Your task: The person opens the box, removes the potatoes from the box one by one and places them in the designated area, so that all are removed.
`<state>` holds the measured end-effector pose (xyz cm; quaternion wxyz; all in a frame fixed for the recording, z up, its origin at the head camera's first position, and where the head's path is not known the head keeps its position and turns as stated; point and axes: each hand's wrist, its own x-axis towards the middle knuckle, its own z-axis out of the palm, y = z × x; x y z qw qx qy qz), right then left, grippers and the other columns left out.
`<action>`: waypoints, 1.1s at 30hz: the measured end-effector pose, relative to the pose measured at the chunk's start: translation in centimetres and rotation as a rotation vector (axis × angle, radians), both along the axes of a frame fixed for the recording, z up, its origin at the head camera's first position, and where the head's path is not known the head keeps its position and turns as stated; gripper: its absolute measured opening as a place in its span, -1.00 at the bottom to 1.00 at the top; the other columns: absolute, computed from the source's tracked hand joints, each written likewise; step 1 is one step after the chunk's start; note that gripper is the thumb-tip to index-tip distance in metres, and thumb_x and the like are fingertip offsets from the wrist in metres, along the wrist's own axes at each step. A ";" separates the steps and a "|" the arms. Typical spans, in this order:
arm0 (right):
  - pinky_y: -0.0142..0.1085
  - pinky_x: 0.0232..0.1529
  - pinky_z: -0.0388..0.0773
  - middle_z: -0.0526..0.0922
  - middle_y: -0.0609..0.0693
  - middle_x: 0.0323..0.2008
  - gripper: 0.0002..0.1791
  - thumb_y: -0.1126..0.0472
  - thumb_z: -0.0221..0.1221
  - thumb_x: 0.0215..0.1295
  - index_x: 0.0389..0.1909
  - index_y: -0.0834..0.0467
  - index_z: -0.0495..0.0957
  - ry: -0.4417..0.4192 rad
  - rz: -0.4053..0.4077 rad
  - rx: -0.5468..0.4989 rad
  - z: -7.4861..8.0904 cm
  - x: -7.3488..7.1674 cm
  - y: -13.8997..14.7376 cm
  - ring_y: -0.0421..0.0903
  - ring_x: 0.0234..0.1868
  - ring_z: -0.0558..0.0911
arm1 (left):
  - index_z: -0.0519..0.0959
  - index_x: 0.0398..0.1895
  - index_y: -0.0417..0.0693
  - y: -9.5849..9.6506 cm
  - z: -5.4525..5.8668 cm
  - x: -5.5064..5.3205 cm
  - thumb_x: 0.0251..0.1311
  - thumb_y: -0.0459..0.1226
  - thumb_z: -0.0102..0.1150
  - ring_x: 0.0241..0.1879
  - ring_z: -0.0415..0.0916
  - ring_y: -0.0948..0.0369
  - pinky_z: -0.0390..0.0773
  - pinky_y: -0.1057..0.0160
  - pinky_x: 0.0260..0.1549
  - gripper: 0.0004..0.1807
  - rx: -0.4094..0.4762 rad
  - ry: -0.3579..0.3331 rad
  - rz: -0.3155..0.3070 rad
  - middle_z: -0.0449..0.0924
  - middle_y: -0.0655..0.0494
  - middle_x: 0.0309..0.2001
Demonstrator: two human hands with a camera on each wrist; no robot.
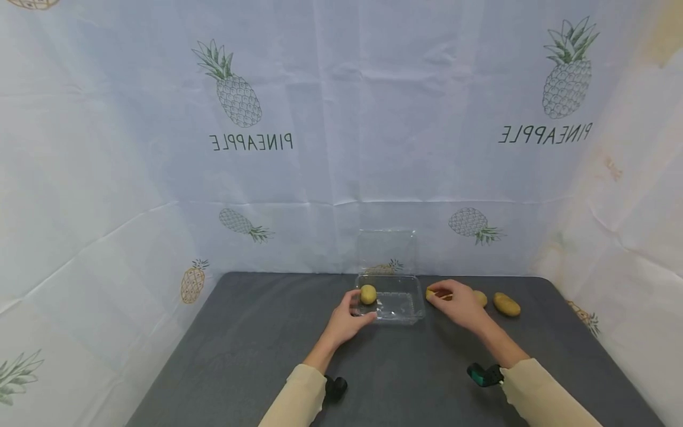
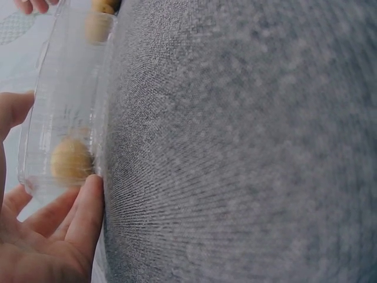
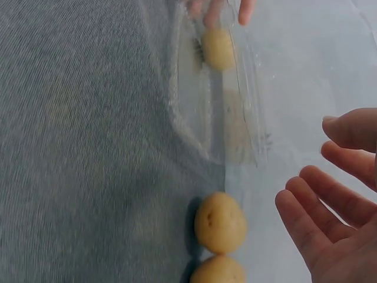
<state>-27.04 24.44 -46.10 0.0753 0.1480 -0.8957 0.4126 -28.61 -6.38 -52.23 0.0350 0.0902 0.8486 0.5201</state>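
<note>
A clear plastic container [image 1: 396,305], its hinged lid [image 1: 386,249] raised at the back, holds one yellow potato [image 1: 368,295] at its left end. My left hand [image 1: 345,320] is spread at the front left corner; in the left wrist view, loosely bent fingers [image 2: 85,212] touch or nearly touch the end wall. Right of the container, my right hand [image 1: 458,302] hovers over loose potatoes, its fingers relaxed and holding nothing in the right wrist view. Below those fingers lie a potato [image 3: 221,223] and another potato [image 3: 218,270], side by side.
Further right on the dark grey table [image 1: 256,344] lies a longer potato [image 1: 506,304]. White cloth [image 1: 341,148] printed with pineapples hangs behind the table and along both sides. The raised lid stands close to the back cloth.
</note>
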 end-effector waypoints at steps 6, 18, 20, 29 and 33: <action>-0.05 -0.02 0.63 0.68 0.13 -0.01 -0.68 0.13 0.28 0.43 0.07 0.23 0.66 -0.021 0.033 -0.017 0.0 -0.7 -1.6 0.08 -0.01 0.66 | 0.29 0.49 0.03 -0.1 -0.1 -0.1 0.18 0.06 0.43 0.10 0.52 0.04 0.56 -0.05 -0.06 -0.14 0.007 -0.005 0.006 0.49 -0.11 0.26; -0.03 0.00 0.62 0.69 0.12 -0.02 -0.72 0.17 0.29 0.41 0.06 0.19 0.67 -0.035 0.048 -0.044 -0.4 -1.6 -5.1 0.06 -0.02 0.67 | 0.31 0.47 0.01 0.2 -0.1 -0.1 0.16 0.05 0.44 0.07 0.53 0.06 0.56 -0.03 -0.06 -0.14 0.001 -0.006 0.024 0.52 -0.11 0.24; -0.03 0.00 0.62 0.68 0.14 -0.01 -0.71 0.17 0.29 0.41 0.07 0.19 0.66 -0.048 0.050 -0.045 -0.6 -1.7 -5.7 0.06 -0.02 0.67 | 0.31 0.47 0.01 0.2 0.0 -0.1 0.17 0.05 0.45 0.07 0.53 0.05 0.56 -0.05 -0.05 -0.15 0.001 -0.006 0.025 0.52 -0.12 0.24; -0.06 -0.03 0.62 0.67 0.16 0.00 -0.71 0.18 0.29 0.41 0.07 0.21 0.66 -0.074 0.058 -0.076 -1.3 -2.6 -8.0 0.07 -0.02 0.66 | 0.31 0.47 0.02 0.3 -0.3 -0.2 0.18 0.02 0.45 0.05 0.53 0.06 0.56 -0.03 -0.08 -0.16 0.007 -0.001 0.027 0.53 -0.10 0.24; -0.02 -0.01 0.61 0.68 0.15 0.01 -0.68 0.16 0.29 0.41 0.09 0.23 0.66 -0.083 0.050 -0.073 -1.3 -3.2 -8.8 0.08 0.00 0.66 | 0.31 0.47 0.03 0.3 -0.4 -0.3 0.19 0.00 0.44 0.04 0.53 0.07 0.56 -0.02 -0.09 -0.17 0.010 -0.005 0.030 0.53 -0.09 0.24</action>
